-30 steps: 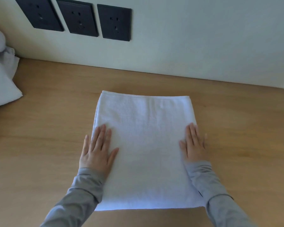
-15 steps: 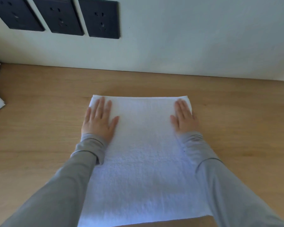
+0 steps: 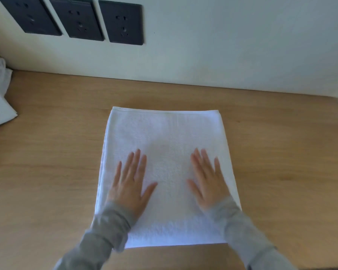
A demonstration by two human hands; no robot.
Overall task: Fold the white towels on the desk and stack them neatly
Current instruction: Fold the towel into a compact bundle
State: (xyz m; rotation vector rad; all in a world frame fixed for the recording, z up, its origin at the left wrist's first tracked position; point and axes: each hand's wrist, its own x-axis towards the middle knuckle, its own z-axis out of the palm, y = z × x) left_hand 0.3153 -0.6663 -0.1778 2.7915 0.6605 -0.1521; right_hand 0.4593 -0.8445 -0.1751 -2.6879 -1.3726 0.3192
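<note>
**Smoothing the Folded Towel**

The white rectangular terry towel (image 3: 168, 133) lies flat on the light wooden tabletop (image 3: 47, 162). The left hand (image 3: 128, 184) and right hand (image 3: 207, 180) rest on it palms down, fingers straight, gripping nothing. Press evenly outward and keep the edges aligned. No container is visible.

left hand (image 3: 129, 185): slid nearward fr towel (image 3: 167, 133) far-left corner, now mid
right hand (image 3: 208, 182): same, fr far-right corner
</note>
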